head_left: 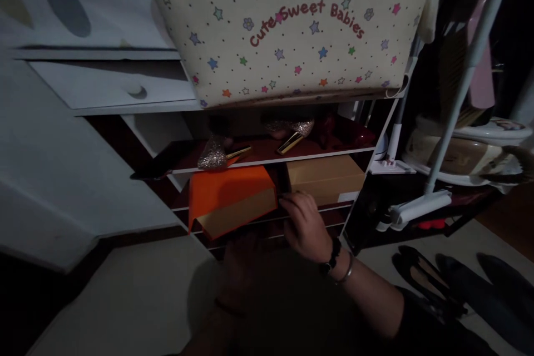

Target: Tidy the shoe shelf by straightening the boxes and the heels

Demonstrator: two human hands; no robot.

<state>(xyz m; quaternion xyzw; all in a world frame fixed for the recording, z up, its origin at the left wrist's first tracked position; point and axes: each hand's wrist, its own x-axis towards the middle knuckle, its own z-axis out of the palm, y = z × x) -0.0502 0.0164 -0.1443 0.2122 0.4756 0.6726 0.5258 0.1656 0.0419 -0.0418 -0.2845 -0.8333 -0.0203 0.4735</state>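
An orange shoebox (229, 192) with a tan front side sits tilted on a shelf, jutting out past its front edge. My right hand (307, 227) is at the box's right end, with bent fingers somewhat apart and the fingertips close to or touching its edge. Low and in shadow, my left hand (242, 258) is just under the front of the orange box; its fingers are too dark to make out. A tan cardboard box (327, 178) stands to the right on the same shelf.
On the shelf above are glittery high heels (213, 153) and dark red shoes (352, 132). A star-patterned cloth (292, 75) hangs over the top. At left is a white drawer (125, 89); at right, a pale mop handle (456, 100) and dark shoes (429, 278) on the floor.
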